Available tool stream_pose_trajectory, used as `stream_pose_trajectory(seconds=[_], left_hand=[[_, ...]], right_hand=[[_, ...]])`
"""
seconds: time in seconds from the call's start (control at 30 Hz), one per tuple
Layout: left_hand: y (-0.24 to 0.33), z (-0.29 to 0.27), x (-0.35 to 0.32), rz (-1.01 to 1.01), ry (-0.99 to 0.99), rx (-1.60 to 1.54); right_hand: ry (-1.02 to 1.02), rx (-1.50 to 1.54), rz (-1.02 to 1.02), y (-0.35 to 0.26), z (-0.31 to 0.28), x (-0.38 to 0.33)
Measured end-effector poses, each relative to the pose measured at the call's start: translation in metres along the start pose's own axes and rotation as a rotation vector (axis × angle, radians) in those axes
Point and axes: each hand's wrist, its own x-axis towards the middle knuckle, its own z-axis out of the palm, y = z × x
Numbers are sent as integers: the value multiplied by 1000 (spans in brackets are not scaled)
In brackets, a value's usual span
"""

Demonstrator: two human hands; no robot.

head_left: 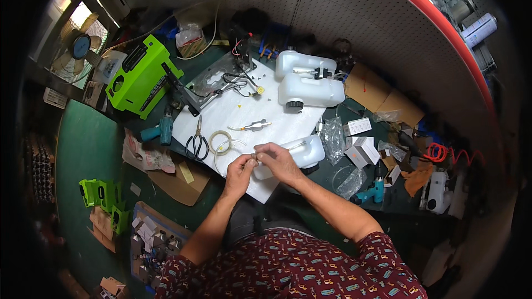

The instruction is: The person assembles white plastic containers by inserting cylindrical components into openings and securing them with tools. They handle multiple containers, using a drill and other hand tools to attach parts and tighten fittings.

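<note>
My left hand [240, 174] and my right hand [280, 164] meet over the near edge of a white foam sheet [265, 189]. Their fingertips pinch together on something too small to make out. Below and beside my right hand lies a translucent white plastic tank [312, 151], partly covered by it. A coil of clear tubing [215, 155] rests just left of my left hand. Black-handled scissors [197, 147] are farther left. Beyond my hands sits a small metal cylindrical part [257, 125] with a short tube on it.
Two more white tanks [310, 89] stand at the back. A green housing [145, 77] and a teal power drill [164, 128] are on the left. Small boxes [362, 151], plastic bags [333, 139] and another teal drill [378, 189] crowd the right. A fan [81, 46] stands far left.
</note>
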Motion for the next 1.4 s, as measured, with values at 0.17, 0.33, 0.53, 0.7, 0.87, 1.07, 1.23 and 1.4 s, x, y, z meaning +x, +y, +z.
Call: stream_pose_trajectory(seconds=[0.17, 0.33, 0.53, 0.7, 0.87, 1.07, 1.23, 1.4], left_hand=[[-11, -18, 13, 16, 41, 380], [-15, -25, 16, -58, 31, 781], [-37, -29, 12, -6, 51, 704], [-43, -29, 15, -45, 17, 680], [-51, -30, 19, -11, -5, 606], [-56, -37, 30, -72, -132, 477], [-70, -43, 38, -87, -188, 287], [-64, -43, 40, -151, -253, 272]], right_hand=[[102, -768, -431, 12, -43, 8], [81, -1019, -468, 41, -39, 12], [88, -1158, -418, 50, -29, 16], [104, -1182, -394, 48, -27, 18], [102, -1160, -395, 47, -26, 19], [102, -1142, -421, 50, -29, 22], [86, -1147, -410, 52, -27, 23], [88, -1154, -401, 52, -26, 24]])
